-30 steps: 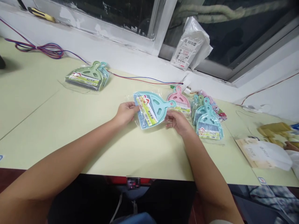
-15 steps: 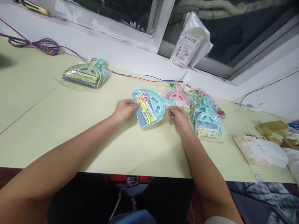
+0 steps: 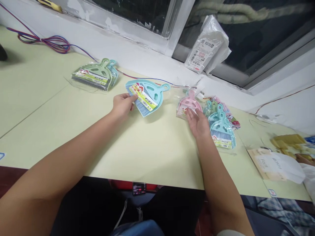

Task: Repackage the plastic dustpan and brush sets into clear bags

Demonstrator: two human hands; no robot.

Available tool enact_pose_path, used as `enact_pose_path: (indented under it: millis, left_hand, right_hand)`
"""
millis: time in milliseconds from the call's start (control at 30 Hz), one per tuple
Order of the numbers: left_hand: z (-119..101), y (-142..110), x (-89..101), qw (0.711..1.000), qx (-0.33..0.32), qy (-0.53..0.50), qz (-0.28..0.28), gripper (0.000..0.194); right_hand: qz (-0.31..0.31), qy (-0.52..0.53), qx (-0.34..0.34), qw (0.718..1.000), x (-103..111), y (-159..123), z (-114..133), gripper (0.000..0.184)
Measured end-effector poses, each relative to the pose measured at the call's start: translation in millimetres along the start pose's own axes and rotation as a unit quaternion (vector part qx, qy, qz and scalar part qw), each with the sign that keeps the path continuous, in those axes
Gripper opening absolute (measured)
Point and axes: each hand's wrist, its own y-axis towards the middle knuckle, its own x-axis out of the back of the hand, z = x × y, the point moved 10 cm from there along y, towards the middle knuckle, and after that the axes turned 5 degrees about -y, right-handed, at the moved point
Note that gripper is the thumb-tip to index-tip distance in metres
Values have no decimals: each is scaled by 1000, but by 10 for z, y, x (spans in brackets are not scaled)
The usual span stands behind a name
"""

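My left hand (image 3: 124,104) pinches the brush end of a light-blue dustpan and brush set (image 3: 157,93), wrapped in clear film with a yellow-green label, and holds it above the table. Nothing is held in my right hand (image 3: 197,123), whose fingers are apart at the lower edge of a pink dustpan and brush set (image 3: 190,100); whether they touch it I cannot tell. Right of that hand lie more blue sets (image 3: 222,129) in film, overlapping each other. A green dustpan and brush set (image 3: 94,73) rests at the back left, with a blue one (image 3: 113,70) behind it.
Red and blue wires (image 3: 55,44) are coiled at the back left and run along the wall. A wrapped white package (image 3: 201,52) stands on the sill, a screwdriver (image 3: 51,6) farther left. Face tissues (image 3: 273,164) lie at right, near another person's hand (image 3: 305,159).
My right hand has let go of the light-blue set's handle and moved to the pink set, opening. My left hand has carried the light-blue set left and farther back.
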Motion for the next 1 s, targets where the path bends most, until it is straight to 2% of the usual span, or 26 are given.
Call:
enact_pose_path:
  millis: [67,167,300,333,500,667,833,900,1000]
  left_hand:
    - [5,-16,-28,1000,6,-10,11,15]
    - [33,-133,-172,998,24,-10,60,14]
    - [117,-351,-422,987,41,22,154,17]
    - [146,-397,-476,983,44,28,177,18]
    - [279,-531,-621,965,74,53,245,16]
    - [289,-509,-600,963,95,77,239,11]
    - [157,-188,-366,982,38,82,164,11]
    - [143,-77,-266,986,36,93,132,9]
    - [170,-73,-270,981,50,130,138,18]
  right_hand:
    - [34,-21,24,999,-127,-100,10,24]
    - [55,-97,41,993,-267,-286,-6,32]
    - [162,-139,-17,977,-566,-513,-209,45]
    - [171,-134,-34,976,-596,-545,-264,47]
    - [117,-126,-72,983,-507,-537,-446,38]
    - [81,-126,-76,986,-421,-487,-484,31]
    - [21,-106,-61,992,-266,-372,-405,24]
    - [4,-109,-59,992,-213,-335,-387,23]
    - [-7,-121,-66,990,-186,-332,-405,23]
